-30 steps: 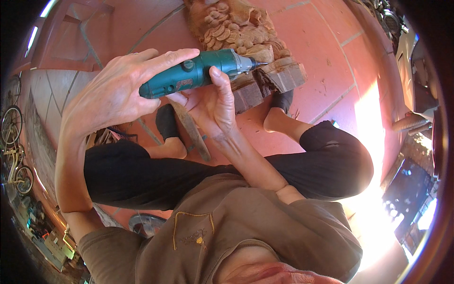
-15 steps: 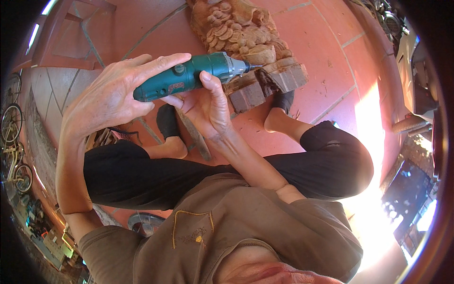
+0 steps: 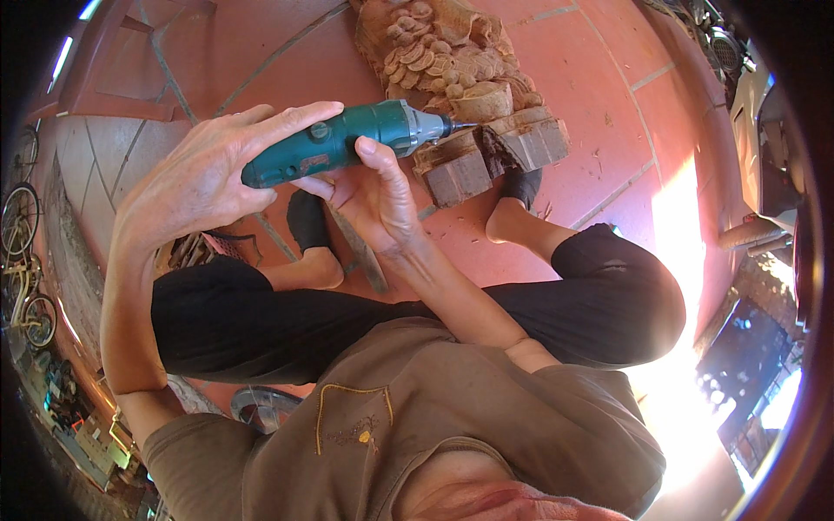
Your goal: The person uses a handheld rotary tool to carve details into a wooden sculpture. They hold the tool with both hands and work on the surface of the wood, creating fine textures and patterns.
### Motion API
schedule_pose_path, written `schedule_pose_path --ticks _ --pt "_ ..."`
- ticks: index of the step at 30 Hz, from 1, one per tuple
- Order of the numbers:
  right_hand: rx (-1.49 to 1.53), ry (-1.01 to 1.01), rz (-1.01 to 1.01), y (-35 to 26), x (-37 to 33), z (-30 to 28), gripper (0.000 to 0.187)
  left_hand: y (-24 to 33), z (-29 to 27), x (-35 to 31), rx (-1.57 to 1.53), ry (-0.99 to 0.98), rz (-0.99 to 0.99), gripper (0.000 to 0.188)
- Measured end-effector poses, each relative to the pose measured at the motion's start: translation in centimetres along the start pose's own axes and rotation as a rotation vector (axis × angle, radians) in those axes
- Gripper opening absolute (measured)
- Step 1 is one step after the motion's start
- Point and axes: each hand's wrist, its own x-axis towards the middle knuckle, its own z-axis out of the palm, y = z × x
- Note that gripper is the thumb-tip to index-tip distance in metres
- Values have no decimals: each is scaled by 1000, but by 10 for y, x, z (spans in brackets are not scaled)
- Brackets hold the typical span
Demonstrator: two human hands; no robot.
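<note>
A teal handheld rotary tool [image 3: 347, 143] lies across both hands. My left hand [image 3: 204, 178] wraps its rear body, with the fingers stretched over the top. My right hand [image 3: 369, 195] supports it from below, thumb pressed on the housing near the metal collar. The tool's bit touches the lower block of a pale brown wooden carving [image 3: 452, 69], which stands on the red tiled floor [image 3: 599, 104]. The carving has scale-like relief above and squared base blocks [image 3: 460, 174]. I sit with knees bent in black trousers, and my feet in black socks are beside the carving's base.
A long flat metal tool [image 3: 358, 252] lies on the floor between my feet. A woven dark object [image 3: 204, 252] sits by my left leg, and a round grey object [image 3: 261, 406] is under my thigh. Bicycles [image 3: 22, 252] stand at the far left. Bright sunlight falls on the floor at the right.
Both hands keep the same grip. The tool drew back slightly to the left, then came forward again, so its bit now meets the carving's base.
</note>
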Motion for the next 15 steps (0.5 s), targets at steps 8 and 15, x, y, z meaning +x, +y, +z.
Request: schedule_pose_path --ticks 8,15 --pt "-10 45 58 8 2 -12 46 -3 5 -3 -3 -36 -32 83" --pt "-2 18 58 10 1 -12 46 -6 6 -4 27 -31 -26 83"
